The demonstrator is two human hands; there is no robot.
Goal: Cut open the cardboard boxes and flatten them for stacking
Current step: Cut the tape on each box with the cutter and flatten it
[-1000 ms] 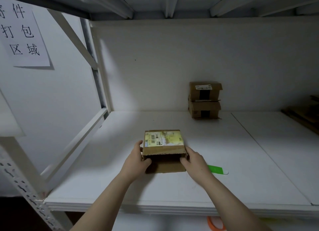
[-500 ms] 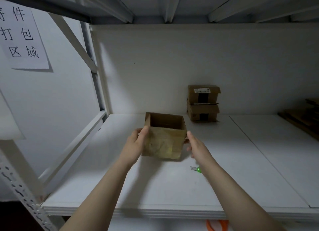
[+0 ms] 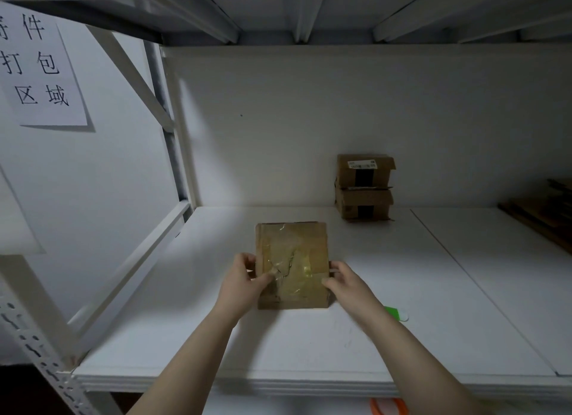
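A small brown cardboard box point(image 3: 292, 253) is held over the white shelf point(image 3: 402, 290), its taped face turned towards me, with torn clear tape across it. My left hand point(image 3: 247, 278) grips its left edge, thumb on the taped face. My right hand point(image 3: 343, 281) grips its right edge, thumb on the front. A green-handled cutter point(image 3: 396, 314) lies on the shelf just right of my right wrist, partly hidden by the arm.
Two stacked cardboard boxes point(image 3: 364, 187) stand against the back wall. Flattened cardboard point(image 3: 544, 213) lies at the far right. A white shelf post and diagonal brace point(image 3: 173, 142) run along the left. Something orange point(image 3: 388, 408) shows below the shelf edge.
The box has been turned over in both hands: first its label side was up, then its open side, now the taped face looks at me. Both hands stay on its sides.
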